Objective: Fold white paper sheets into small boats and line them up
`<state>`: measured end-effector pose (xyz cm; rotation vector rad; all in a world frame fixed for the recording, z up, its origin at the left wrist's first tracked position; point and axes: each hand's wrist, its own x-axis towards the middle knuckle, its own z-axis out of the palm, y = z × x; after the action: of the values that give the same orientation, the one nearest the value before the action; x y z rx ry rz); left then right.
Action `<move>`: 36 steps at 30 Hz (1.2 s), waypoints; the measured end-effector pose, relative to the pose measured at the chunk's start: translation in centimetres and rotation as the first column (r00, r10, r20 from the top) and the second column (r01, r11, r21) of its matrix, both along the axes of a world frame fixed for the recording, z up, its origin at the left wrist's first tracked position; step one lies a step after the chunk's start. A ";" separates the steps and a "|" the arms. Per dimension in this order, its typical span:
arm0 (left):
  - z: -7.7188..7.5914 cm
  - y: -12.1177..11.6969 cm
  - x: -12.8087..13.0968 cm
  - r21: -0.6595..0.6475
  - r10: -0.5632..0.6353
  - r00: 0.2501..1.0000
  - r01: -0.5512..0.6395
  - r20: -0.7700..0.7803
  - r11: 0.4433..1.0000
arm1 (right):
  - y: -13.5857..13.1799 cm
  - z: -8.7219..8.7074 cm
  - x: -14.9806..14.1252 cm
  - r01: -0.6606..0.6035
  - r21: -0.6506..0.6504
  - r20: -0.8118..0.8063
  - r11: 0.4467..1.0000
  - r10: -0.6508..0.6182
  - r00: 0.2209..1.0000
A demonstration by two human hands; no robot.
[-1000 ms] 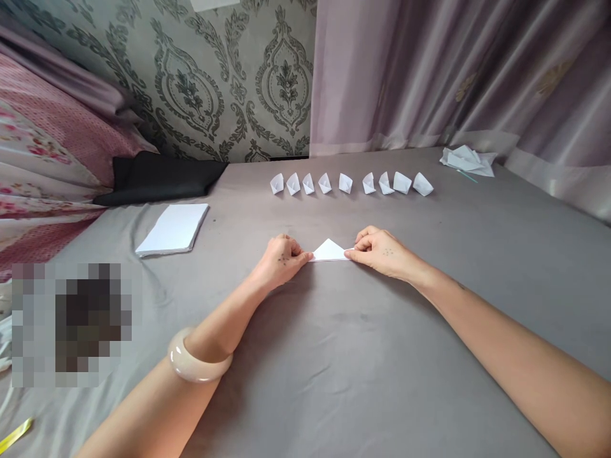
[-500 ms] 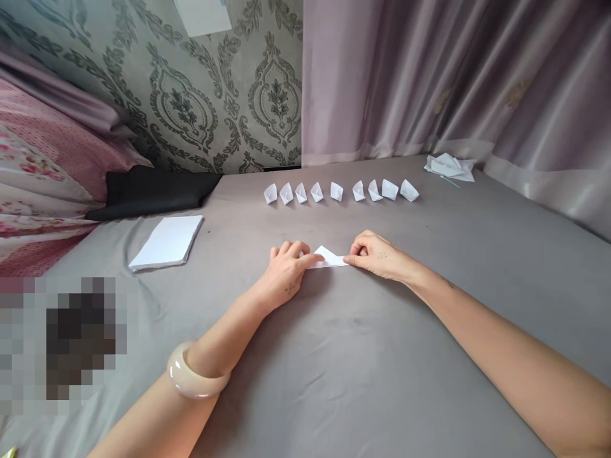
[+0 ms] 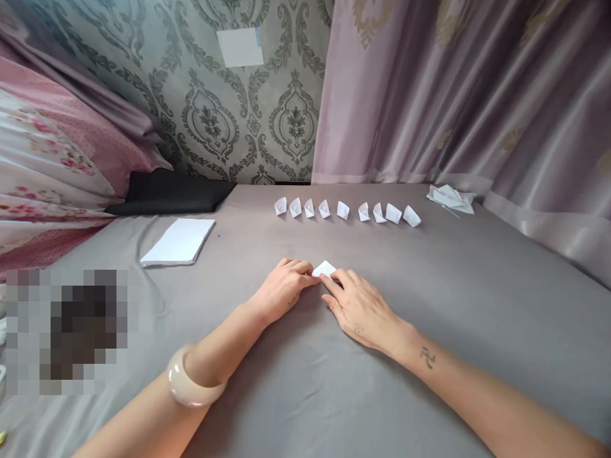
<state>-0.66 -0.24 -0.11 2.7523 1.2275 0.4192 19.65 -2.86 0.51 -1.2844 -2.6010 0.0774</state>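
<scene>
A small piece of white folded paper point(image 3: 325, 268) lies on the grey cloth, with a triangular peak pointing away from me. My left hand point(image 3: 285, 286) pinches its left corner between thumb and fingers. Over its right part lies my right hand point(image 3: 360, 305), fingers stretched forward and pressing down on the paper, the thumb apart and off it. The right end of the paper is hidden under those fingers. Beyond both hands stands a row of several small folded paper pieces point(image 3: 343, 210), shaped like little boats.
A stack of white paper sheets point(image 3: 179, 243) lies at left, near a folded black cloth point(image 3: 174, 192). At the back right are loose white papers point(image 3: 451, 197) with a thin bluish stick point(image 3: 450, 210). Purple curtains point(image 3: 377, 95) and a patterned wall point(image 3: 210, 121) border the grey surface.
My right hand has moved left from the paper's right end and now lies flat over its right part. My left hand has shifted to pinch the left corner. The view has tilted up.
</scene>
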 end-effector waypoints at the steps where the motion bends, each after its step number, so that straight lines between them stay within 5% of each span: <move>1: -0.1 0.0 -0.3 -0.008 0.009 1.000 -0.009 0.008 1.000 | -0.1 0.1 0.0 0.007 -0.005 0.018 1.000 -0.007 1.000; 17: 1.3 -1.5 -0.6 -0.059 0.193 0.981 -0.191 0.027 0.980 | 0.1 0.7 1.1 0.117 0.039 0.043 0.992 -0.118 0.992; 26: -0.1 0.0 -0.5 0.032 0.090 0.996 -0.090 -0.008 0.995 | 1.3 0.1 3.1 0.179 0.008 -0.100 0.984 -0.177 0.979; 32: 0.0 0.6 0.2 0.201 0.025 0.997 -0.009 -0.079 0.980 | 3.1 -0.5 3.6 0.283 -0.223 -0.498 0.933 -0.359 0.789; 36: 0.1 0.6 0.9 0.280 0.054 0.995 -0.028 -0.089 0.960 | 4.0 -1.0 3.4 0.315 -0.325 -0.609 0.892 -0.452 0.652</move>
<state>0.21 0.37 -0.05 3.0179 1.3440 0.5057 23.05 1.14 -0.50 -1.4923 -1.6906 0.6128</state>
